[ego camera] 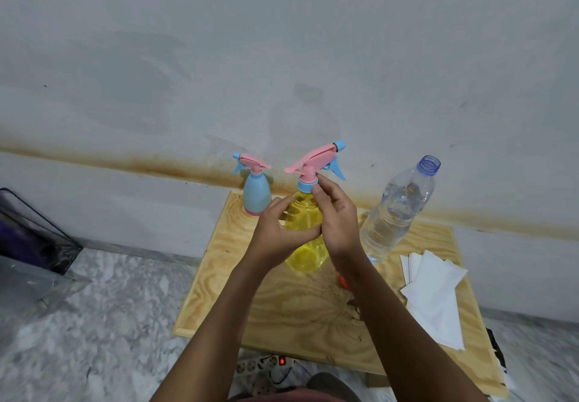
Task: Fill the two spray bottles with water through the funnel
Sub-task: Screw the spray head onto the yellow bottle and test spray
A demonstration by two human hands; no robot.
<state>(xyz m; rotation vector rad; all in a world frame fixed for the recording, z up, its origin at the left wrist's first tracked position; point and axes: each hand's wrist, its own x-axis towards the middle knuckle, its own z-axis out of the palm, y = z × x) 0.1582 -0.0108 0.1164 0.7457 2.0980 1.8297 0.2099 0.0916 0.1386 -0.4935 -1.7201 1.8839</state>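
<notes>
- Head view: a yellow see-through plastic spray bottle is held between both hands over the middle of the pale plywood board. Whether its base touches the board cannot be told.
- The left hand wraps round the bottle's rounded body, fingers curled across the front.
- The right hand pinches the blue screw collar at the neck with thumb and fingertips.
- Above the collar sits a pink plastic trigger head, tipped with a blue nozzle and lever.
- A smaller opaque light-blue spray bottle, egg-shaped with a pink base ring and a matching pink-and-blue trigger, stands upright at the board's far left corner.
- A clear ribbed plastic water bottle, uncapped, with a blue-tinted neck and partly filled, stands near the far right corner, just beside the right hand.
- A small orange object peeks out under the right wrist, mostly hidden.
- Folded white paper napkins lie along the board's right edge.
- A white power strip with a lit red switch lies on the grey marbled floor at the near edge.
- A black wire-mesh basket sits far left against the grey wall, which carries a rusty brown streak.
</notes>
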